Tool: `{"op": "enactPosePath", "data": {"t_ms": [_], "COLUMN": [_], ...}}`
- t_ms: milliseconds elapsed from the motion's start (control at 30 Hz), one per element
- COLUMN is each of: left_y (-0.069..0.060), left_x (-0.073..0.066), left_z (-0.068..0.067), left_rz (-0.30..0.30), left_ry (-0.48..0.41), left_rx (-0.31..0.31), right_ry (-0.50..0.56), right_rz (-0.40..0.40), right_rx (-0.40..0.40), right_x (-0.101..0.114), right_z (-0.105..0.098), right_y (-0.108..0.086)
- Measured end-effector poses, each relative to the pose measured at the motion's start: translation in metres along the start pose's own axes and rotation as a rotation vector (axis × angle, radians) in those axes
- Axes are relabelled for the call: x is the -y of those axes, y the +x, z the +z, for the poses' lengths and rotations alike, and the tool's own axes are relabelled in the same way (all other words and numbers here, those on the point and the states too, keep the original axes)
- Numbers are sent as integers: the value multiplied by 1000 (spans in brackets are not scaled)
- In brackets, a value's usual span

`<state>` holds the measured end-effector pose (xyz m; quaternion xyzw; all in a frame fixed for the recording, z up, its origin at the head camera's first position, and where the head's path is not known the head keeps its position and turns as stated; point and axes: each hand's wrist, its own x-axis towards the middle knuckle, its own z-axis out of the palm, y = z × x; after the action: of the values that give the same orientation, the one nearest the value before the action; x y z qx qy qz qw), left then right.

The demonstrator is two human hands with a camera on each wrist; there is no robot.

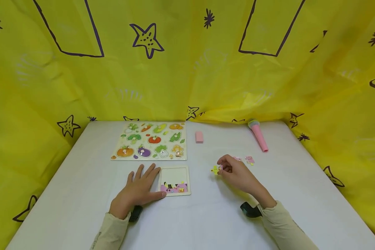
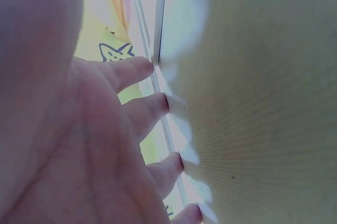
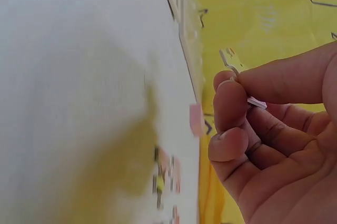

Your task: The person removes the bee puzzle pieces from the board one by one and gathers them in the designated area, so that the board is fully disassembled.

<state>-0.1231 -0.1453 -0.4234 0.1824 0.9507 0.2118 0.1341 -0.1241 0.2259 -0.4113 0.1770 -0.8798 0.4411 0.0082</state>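
Apparently filling the puzzle tray [image 1: 175, 175]: touching it with outspread left hand [image 1: 140, 186], pinching a jigsaw piece [image 1: 215, 170] around three o'clock with right hand [image 1: 239, 174]. Likely calls for carrying toward nine o'clock.

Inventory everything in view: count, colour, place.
Flat tabletop: 1, white, beneath the items
Patterned cloth backdrop: 1, yellow, around the tabletop
Rectangular vegetable-picture board: 1, cream, back left
Small rectangular block: 1, pink, right of board
Toy microphone: 1, pink, greenish-grey head, back right
Square shallow tray: 1, cream, in front of board
Printed picture strip: 1, mainly pink, tray's lower part
Small printed puzzle piece: 1, yellow and pink, right of tray, held
Loose printed pieces: at least 2, mostly pink, right of held piece
Wrist-worn devices: 2, black, at both wrists
Long sleeves: 2, beige, front
Left hand: 1, bare, at tray's left edge
Right hand: 1, bare, piece in its grip
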Motion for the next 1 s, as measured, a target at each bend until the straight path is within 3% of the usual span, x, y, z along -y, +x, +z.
{"op": "enactPosePath", "data": {"t_ms": [233, 733, 1000], "left_y": [0, -1, -1], "left_x": [2, 1, 4], "left_z": [-1, -1, -6], "left_rz": [0, 36, 28], "left_ry": [-8, -46, -36], "left_rx": [20, 58, 54], "right_ry": [-24, -131, -155], "right_rz": [19, 183, 251], "right_rx": [-89, -196, -209], "right_x": [-14, -38, -48], "right_z": [-19, -60, -73], "right_y": [-17, -50, -46]}}
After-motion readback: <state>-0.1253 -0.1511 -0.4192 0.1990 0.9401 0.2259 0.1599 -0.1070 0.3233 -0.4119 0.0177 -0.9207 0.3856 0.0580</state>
